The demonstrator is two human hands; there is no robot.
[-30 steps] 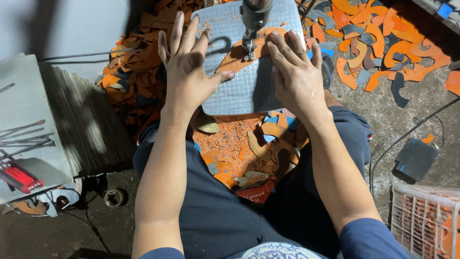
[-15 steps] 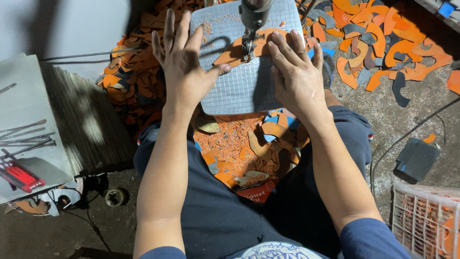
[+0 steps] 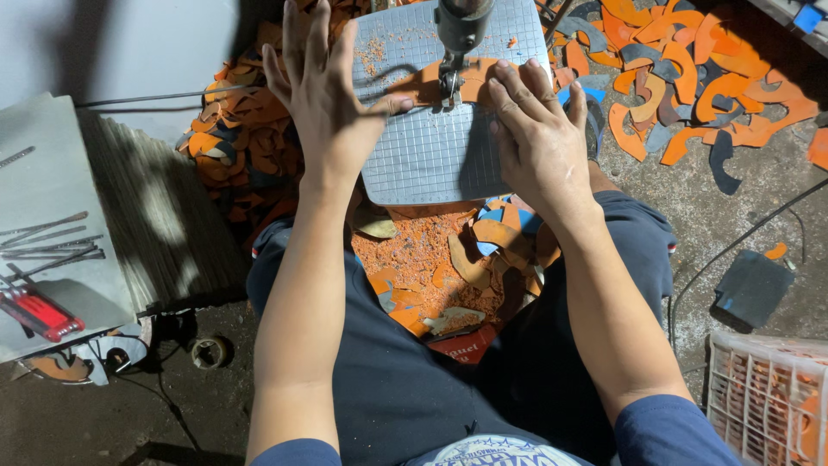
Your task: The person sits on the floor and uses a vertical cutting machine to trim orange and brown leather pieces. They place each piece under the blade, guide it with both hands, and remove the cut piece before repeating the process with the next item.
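Now both hands lie flat and open, left hand (image 3: 323, 103) and right hand (image 3: 539, 138) pressing an orange piece (image 3: 470, 82) near the far edge of the gray grid table (image 3: 431, 164), under the saw head (image 3: 461, 26).

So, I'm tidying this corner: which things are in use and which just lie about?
In use: left hand, right hand, orange piece, gridded saw table, saw head.
Lying about: orange offcuts, red-handled tool, white crate, tape roll.
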